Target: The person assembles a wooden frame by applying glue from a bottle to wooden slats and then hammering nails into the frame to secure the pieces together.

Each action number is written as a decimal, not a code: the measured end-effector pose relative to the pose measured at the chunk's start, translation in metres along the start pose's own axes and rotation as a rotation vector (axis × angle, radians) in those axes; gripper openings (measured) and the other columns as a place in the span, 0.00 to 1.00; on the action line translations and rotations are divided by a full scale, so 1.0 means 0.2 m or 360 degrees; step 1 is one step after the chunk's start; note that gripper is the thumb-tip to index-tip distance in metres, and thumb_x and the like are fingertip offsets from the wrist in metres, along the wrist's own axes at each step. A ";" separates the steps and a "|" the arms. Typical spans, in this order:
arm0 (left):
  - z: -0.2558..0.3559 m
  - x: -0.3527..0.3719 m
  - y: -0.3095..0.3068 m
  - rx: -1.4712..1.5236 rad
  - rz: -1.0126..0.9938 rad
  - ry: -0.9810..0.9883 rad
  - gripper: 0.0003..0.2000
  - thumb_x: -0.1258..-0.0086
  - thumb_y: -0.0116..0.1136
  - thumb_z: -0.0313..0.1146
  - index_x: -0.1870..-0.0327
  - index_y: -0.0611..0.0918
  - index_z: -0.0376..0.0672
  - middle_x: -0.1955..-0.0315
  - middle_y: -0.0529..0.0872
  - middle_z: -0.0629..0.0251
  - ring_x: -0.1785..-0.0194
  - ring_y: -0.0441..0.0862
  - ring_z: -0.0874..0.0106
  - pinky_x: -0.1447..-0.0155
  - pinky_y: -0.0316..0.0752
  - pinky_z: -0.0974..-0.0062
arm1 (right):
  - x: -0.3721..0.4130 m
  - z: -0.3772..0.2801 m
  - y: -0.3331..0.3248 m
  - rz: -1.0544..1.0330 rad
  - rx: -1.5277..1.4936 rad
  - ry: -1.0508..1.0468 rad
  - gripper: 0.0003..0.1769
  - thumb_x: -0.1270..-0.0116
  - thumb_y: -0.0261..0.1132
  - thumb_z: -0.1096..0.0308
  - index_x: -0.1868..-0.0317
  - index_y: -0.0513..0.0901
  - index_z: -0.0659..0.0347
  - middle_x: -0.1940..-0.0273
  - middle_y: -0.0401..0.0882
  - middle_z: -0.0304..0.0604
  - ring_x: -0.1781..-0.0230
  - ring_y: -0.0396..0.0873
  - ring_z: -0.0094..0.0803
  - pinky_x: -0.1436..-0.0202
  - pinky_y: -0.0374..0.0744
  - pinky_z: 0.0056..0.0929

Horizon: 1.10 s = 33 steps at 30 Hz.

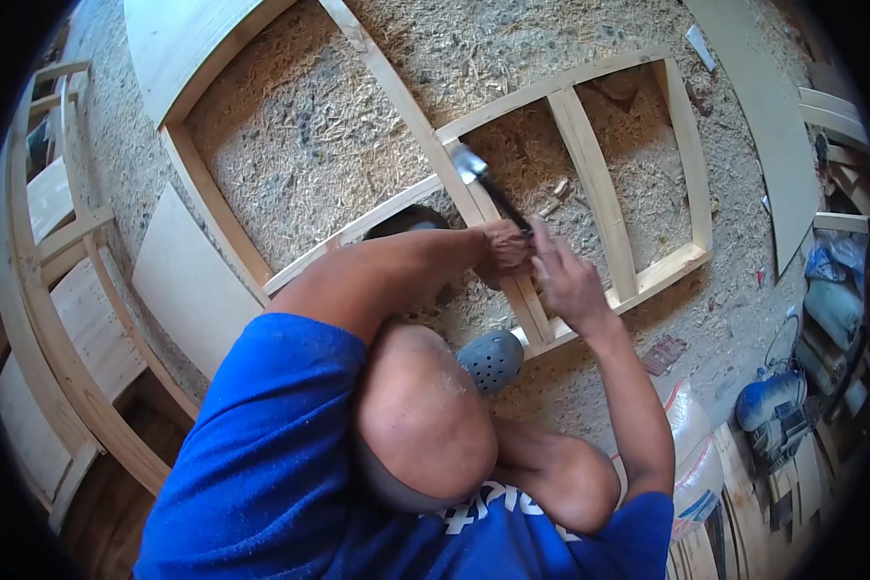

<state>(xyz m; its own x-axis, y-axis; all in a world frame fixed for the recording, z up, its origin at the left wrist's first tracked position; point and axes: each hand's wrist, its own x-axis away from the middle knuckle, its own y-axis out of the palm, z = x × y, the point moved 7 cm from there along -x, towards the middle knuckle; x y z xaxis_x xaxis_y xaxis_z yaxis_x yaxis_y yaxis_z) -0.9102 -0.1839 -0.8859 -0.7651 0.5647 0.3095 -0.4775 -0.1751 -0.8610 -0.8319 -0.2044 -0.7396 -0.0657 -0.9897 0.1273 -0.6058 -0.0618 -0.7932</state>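
My right hand (570,280) grips the dark handle of a hammer (500,200). The hammer's shiny head, slightly blurred, is over the joint where several timbers of the wooden frame (594,188) meet. Close beside it, my left hand (506,253) has its fingers curled on the frame's double timber. Whatever lies under those fingers is hidden. The frame rests on the floor in front of my knees, with one crossbar inside its right section. A grey clog (491,361) with holes shows on my foot beside the timber.
Wood shavings cover the floor (309,135). Further wooden frames (43,242) lean at the left, with a pale panel (188,280) nearby. A long board (759,116) lies at the right. A blue compressor (773,406) stands lower right, near a plastic sack (691,454) and stacked wood strips.
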 end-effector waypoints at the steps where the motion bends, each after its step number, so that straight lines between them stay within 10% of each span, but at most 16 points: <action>1: -0.01 0.00 0.03 -0.0082 0.0160 0.0052 0.28 0.43 0.67 0.62 0.50 0.85 0.50 0.47 0.85 0.65 0.38 0.80 0.61 0.30 0.73 0.57 | -0.05 -0.02 0.06 0.0007 -0.0029 -0.0037 0.36 0.22 0.59 0.70 0.18 0.57 0.60 0.54 0.81 0.58 0.71 0.85 0.53 0.70 0.88 0.47; 7: -0.04 0.01 0.20 -0.0251 0.0327 0.0104 0.17 0.37 0.60 0.55 0.52 0.88 0.61 0.44 0.85 0.76 0.33 0.77 0.67 0.23 0.68 0.58 | -0.17 0.04 0.24 0.0167 -0.0330 -0.0093 0.36 0.21 0.58 0.69 0.17 0.57 0.58 0.51 0.80 0.61 0.66 0.85 0.61 0.63 0.87 0.52; 9: -0.04 -0.04 0.20 -0.0115 -0.0151 0.0107 0.32 0.37 0.62 0.69 0.38 0.85 0.58 0.37 0.82 0.71 0.28 0.73 0.63 0.20 0.62 0.55 | -0.14 0.03 0.24 0.0261 -0.0323 -0.0100 0.36 0.21 0.58 0.69 0.17 0.57 0.58 0.52 0.80 0.61 0.66 0.85 0.61 0.64 0.87 0.52; 16: -0.02 0.07 -0.06 -0.0186 -0.0236 0.0021 0.29 0.34 0.59 0.69 0.42 0.87 0.58 0.39 0.85 0.74 0.30 0.75 0.70 0.22 0.67 0.55 | -0.15 0.04 0.19 0.0333 -0.0291 -0.0119 0.35 0.22 0.59 0.70 0.18 0.60 0.58 0.53 0.81 0.61 0.67 0.85 0.59 0.67 0.86 0.50; 18: -0.03 0.04 0.03 -0.0304 -0.0096 0.0109 0.27 0.29 0.54 0.66 0.42 0.87 0.57 0.41 0.86 0.74 0.32 0.78 0.71 0.26 0.73 0.59 | -0.16 0.05 0.21 0.0171 -0.0388 0.0073 0.32 0.21 0.57 0.70 0.19 0.61 0.63 0.38 0.79 0.69 0.44 0.84 0.65 0.46 0.86 0.50; 22: -0.03 -0.01 0.16 -0.0286 -0.0013 0.0134 0.29 0.30 0.54 0.67 0.41 0.86 0.56 0.39 0.84 0.74 0.30 0.76 0.70 0.23 0.69 0.58 | -0.20 0.03 0.22 -0.0094 -0.0406 0.0219 0.33 0.21 0.57 0.71 0.19 0.60 0.64 0.38 0.78 0.70 0.44 0.84 0.65 0.45 0.86 0.51; 24: -0.03 -0.03 0.20 -0.0274 0.0043 0.0166 0.30 0.30 0.53 0.68 0.40 0.85 0.56 0.38 0.83 0.75 0.29 0.74 0.69 0.21 0.66 0.58 | -0.17 -0.02 0.17 0.0353 -0.0390 -0.0048 0.36 0.22 0.58 0.70 0.17 0.58 0.58 0.51 0.80 0.64 0.63 0.85 0.62 0.63 0.85 0.53; 33: -0.07 -0.11 0.46 -0.0271 0.0556 0.0207 0.35 0.33 0.52 0.70 0.36 0.82 0.53 0.32 0.78 0.75 0.24 0.69 0.68 0.15 0.54 0.59 | -0.17 0.02 0.24 0.0207 -0.0287 0.0048 0.36 0.22 0.59 0.69 0.17 0.59 0.57 0.52 0.80 0.63 0.64 0.85 0.61 0.63 0.86 0.52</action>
<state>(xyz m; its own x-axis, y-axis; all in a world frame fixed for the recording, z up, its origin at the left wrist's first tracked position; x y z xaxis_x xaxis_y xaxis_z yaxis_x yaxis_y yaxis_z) -0.9310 -0.2013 -0.9771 -0.8022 0.5943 -0.0579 -0.1116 -0.2445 -0.9632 -0.8543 -0.1744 -0.7842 -0.1746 -0.9833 0.0505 -0.7225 0.0931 -0.6851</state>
